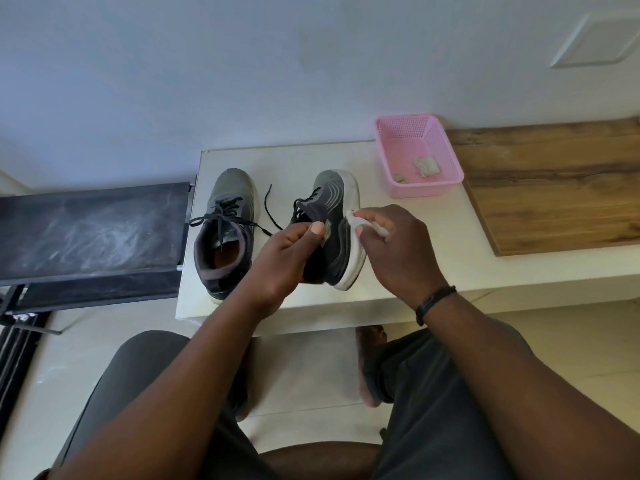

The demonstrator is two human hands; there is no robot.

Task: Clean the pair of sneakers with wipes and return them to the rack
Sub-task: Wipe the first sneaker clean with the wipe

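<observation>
Near the middle of the frame, two grey sneakers sat on a white table (pixel 398 271). The left sneaker (pixel 223 233) stood upright on its sole, toe pointing toward the top of the frame, with its black laces loosely tied. The right sneaker (pixel 334 230) was tipped onto its side so that its white sole faced right, its heel near the table's front edge.

The left hand (pixel 287 258) gripped this tilted sneaker at its collar, thumb pressed on the outside by the tongue tag and fingers tucked inside the opening. The right hand (pixel 398 244) was closed around a white wipe (pixel 360 221), holding it against the white sole about midway along its length. A dark band (pixel 434 299) circled the right wrist.

In the upper right of the table stood a pink basket (pixel 420 188) with perforated walls, holding a few crumpled, soiled wipes (pixel 427 166). Just right of it lay a wooden board (pixel 554 188). At the left of the frame, touching the table's edge, was a dark, scuffed shelf (pixel 90 230). The person's knees in dark shorts filled the bottom of the frame.
</observation>
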